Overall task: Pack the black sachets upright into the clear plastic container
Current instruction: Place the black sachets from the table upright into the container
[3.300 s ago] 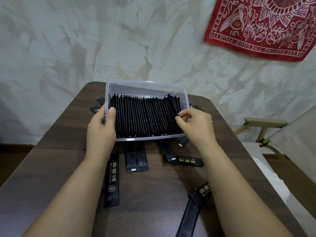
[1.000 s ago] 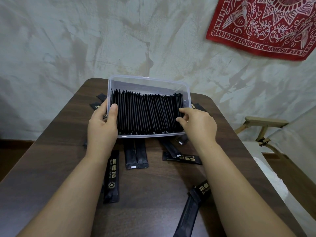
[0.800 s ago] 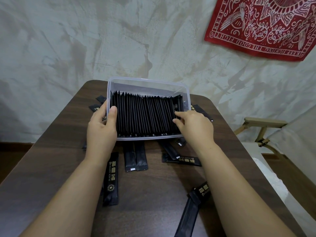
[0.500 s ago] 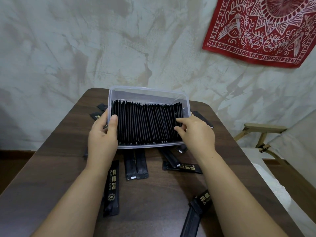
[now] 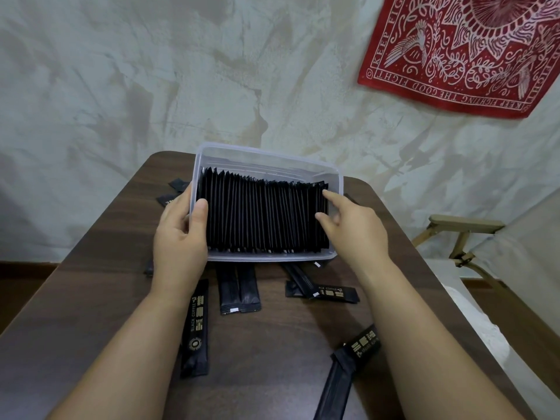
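**Sachet packing, row consolidation.** The clear plastic container (image 5: 266,154) stands at the middle of the far edge of the table (image 5: 272,353). Inside it, a packed row of black sachets (image 5: 263,216) stands on end and runs from the left wall almost to the right wall. Some free space shows behind the row, along the far wall.

The left hand (image 5: 178,237) grips the container's left wall, with the thumb over the rim against the first sachet and the fingers outside. This hold probably anchors the box and braces the row so it cannot topple leftward.

The right hand (image 5: 354,231) is open and holds nothing. Its index fingertip (image 5: 326,194) touches the top corner of the last sachet at the right end, and its thumb rests on the row beside it. The pose suggests squaring and pressing the row together to make room for more.

Loose sachets (image 5: 239,289) lie flat on the table. Several lie just before the container's near wall, one lies beside each forearm, and a few lie toward the far left corner. These remain to be packed.
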The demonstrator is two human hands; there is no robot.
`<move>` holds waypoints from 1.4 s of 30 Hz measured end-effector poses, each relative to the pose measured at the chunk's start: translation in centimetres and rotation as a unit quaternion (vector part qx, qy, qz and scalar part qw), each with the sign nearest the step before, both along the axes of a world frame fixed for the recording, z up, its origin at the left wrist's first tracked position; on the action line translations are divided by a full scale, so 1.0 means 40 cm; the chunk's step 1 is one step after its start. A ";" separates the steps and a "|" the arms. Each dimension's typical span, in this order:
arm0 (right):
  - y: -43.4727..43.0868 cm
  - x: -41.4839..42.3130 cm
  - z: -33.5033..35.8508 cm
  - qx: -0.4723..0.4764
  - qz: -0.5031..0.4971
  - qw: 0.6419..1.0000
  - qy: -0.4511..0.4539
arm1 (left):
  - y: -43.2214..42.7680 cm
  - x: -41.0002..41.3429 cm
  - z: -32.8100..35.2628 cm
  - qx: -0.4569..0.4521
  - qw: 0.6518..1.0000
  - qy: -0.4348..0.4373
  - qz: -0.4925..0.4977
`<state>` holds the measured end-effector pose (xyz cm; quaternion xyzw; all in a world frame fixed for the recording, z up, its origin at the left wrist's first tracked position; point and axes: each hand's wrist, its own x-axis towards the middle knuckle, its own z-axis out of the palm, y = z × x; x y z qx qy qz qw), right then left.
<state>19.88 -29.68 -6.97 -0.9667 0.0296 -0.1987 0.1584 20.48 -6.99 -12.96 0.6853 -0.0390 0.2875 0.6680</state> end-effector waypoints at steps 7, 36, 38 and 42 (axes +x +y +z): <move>-0.003 0.001 -0.025 0.002 0.014 0.998 -0.056 | 0.002 0.002 -0.006 -0.001 1.000 0.000 -0.006; -0.042 0.086 0.108 -0.020 0.226 0.973 0.037 | 0.003 -0.004 0.003 -0.004 1.000 0.024 -0.018; -0.042 0.086 0.104 0.051 0.231 0.971 0.025 | 0.000 -0.006 0.006 -0.009 0.999 0.022 -0.021; -0.031 0.073 0.101 0.125 0.227 0.966 -0.010 | 0.000 -0.008 0.010 -0.005 1.000 0.024 -0.015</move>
